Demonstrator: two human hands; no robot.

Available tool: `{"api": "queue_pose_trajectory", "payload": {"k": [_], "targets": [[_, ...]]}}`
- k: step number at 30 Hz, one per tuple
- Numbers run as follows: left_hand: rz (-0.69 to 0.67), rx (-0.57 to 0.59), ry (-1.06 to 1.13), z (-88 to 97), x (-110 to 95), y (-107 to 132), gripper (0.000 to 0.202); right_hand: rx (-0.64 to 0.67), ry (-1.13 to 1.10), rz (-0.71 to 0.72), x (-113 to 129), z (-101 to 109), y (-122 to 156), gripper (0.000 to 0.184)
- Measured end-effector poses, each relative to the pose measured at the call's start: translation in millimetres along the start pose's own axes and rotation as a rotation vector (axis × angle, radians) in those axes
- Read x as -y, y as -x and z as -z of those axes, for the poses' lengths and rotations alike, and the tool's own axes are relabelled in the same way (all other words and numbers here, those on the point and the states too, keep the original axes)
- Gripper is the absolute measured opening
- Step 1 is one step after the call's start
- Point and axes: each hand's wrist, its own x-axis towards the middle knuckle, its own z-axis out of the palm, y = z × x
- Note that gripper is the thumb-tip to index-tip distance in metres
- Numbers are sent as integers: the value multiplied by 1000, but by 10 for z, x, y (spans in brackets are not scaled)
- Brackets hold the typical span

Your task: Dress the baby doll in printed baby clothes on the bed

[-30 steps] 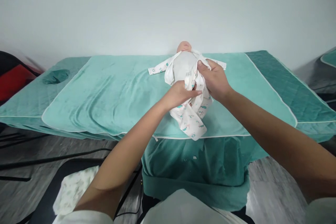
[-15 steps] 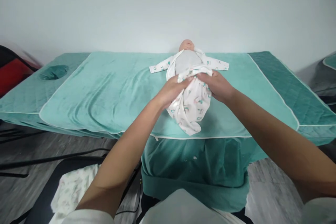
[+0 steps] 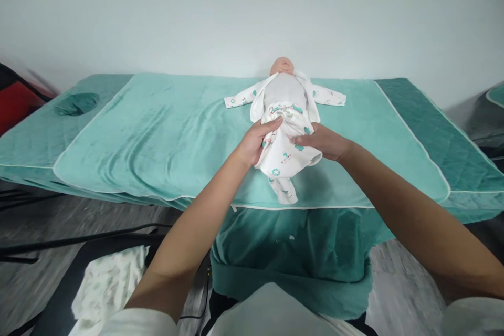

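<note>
A baby doll (image 3: 284,87) lies on its back, head toward the wall, on the green-covered bed. Its printed white jacket (image 3: 257,106) is open at the front, with both sleeves spread sideways. White baby pants (image 3: 285,160) with green and pink prints lie bunched over the doll's lower body, and one leg end points at the near edge. My left hand (image 3: 255,140) grips the pants on their left side, thumb on top. My right hand (image 3: 325,140) pinches the right side of the same cloth. The doll's legs are hidden under the fabric.
The green bed cover (image 3: 173,136) spreads wide to both sides, with a face hole (image 3: 76,104) at the left end. A white wall (image 3: 252,10) stands behind. At lower left, folded printed cloth (image 3: 110,283) lies on a black chair (image 3: 65,299).
Both hands have moved slightly down and the pants have been spread flatter, their waist lying lower on the doll. More of the jacket's right front flap now shows.
</note>
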Motion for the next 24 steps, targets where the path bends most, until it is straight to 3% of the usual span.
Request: {"api": "queue_pose_trajectory", "payload": {"k": [5,8,12,16,18,21,24], "targets": [[139,36,-54,69,67,44,49,-268,-185,180,53,-55,-56,54],[234,69,-126,72,88,54,50,-352,-185,210,87,-66,-97,61],[130,-12,-101,21,150,-1,49,-408,-156,180,-22,-33,-83,59],[51,-159,-209,7,331,-81,42,-430,-76,11,-340,19,56,50],[18,-181,-421,7,434,-105,34,-463,30,-32,-523,45,153,53],[-6,-130,-953,-27,539,-108,22,-556,234,-4,-750,69,262,57],[21,-88,-1386,-98,572,-79,22,-602,380,40,-880,60,290,54]]}}
